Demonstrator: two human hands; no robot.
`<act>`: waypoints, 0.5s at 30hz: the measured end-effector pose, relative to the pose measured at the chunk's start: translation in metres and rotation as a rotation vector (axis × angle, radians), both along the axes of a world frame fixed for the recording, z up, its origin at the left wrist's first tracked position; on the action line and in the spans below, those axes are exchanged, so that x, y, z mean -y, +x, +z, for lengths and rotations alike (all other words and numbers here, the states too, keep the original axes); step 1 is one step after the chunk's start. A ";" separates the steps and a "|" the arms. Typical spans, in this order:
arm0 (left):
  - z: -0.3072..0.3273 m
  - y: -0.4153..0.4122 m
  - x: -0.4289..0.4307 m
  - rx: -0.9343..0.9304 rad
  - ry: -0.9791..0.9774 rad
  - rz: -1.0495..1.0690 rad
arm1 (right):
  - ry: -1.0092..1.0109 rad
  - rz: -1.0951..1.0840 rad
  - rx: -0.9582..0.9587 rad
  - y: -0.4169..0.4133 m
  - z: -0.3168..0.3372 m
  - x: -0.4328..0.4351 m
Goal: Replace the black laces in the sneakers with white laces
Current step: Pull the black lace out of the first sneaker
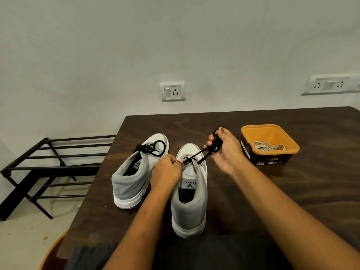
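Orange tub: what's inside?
The orange tub holds a loose tangle of white laces on its floor. Its near wall hides part of the floor; lace count unclear.

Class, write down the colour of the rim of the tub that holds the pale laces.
Orange; the tub shows it best in the head view.

The left hand (168,171) hides part of the near sneaker's (190,209) tongue (188,172).

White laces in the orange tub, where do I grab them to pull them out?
Best pinch the top loops of the white laces, coming straight down from above: the walls of the orange tub ring them, only its top is open. The right hand, nearest, grips the black lace.
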State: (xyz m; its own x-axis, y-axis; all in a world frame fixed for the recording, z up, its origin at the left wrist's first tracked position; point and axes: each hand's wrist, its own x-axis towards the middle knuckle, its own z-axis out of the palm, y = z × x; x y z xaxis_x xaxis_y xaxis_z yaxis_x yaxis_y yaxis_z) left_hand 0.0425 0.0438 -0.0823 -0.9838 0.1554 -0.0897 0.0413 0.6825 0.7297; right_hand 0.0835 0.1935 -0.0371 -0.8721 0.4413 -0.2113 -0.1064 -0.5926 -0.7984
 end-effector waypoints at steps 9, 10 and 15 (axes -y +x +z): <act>0.000 -0.001 -0.001 -0.006 -0.050 -0.005 | 1.685 0.462 0.305 -0.001 -0.009 0.024; 0.000 -0.001 -0.001 -0.007 -0.053 -0.003 | 1.792 0.451 0.363 -0.001 -0.012 0.031; 0.000 -0.001 0.001 0.002 -0.059 -0.005 | 1.775 0.312 0.336 -0.003 -0.023 0.030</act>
